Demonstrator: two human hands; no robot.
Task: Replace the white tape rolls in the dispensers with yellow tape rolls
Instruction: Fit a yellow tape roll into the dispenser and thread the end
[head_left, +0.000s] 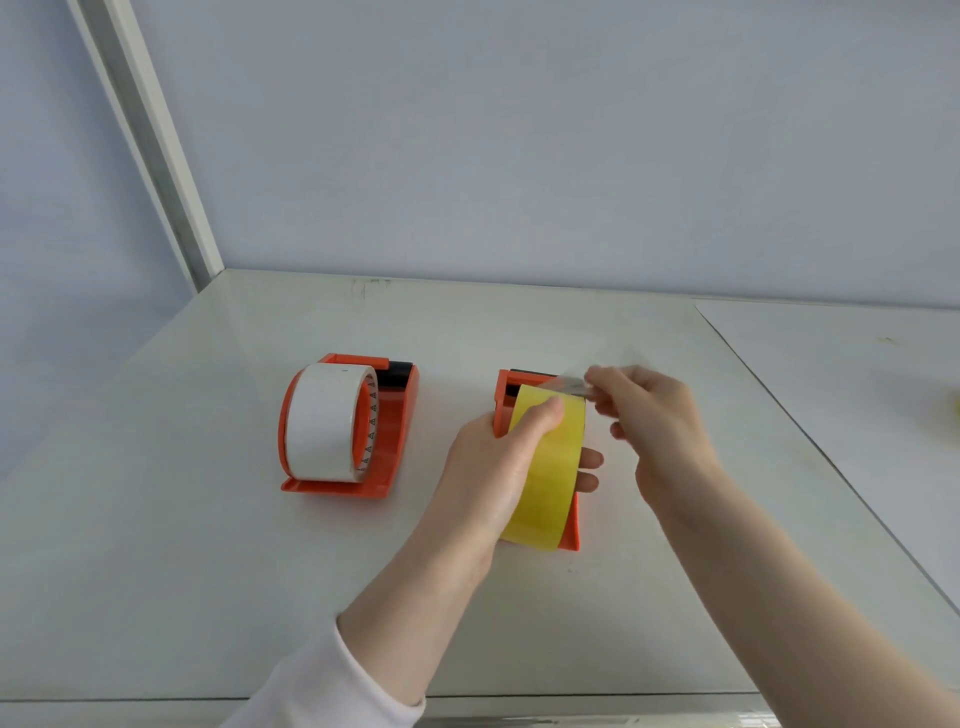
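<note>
White sleeve (332, 680) covers the left forearm at the near edge. Farther in, the left hand (498, 462) wraps the yellow tape roll (550, 467) seated in the right orange dispenser (571, 525), thumb on top. The right hand (660, 426) pinches a blurred clear tape end (571, 384) near the cutter. To the left, well apart, another orange dispenser (389, 441) holds the white tape roll (327, 421); its core print is unreadable.

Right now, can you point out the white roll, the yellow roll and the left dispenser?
white roll (324, 418), head view, on its broad outer face.
yellow roll (550, 483), head view, on its outer face below the thumb.
left dispenser (387, 447), head view, on its orange side wall.
</note>
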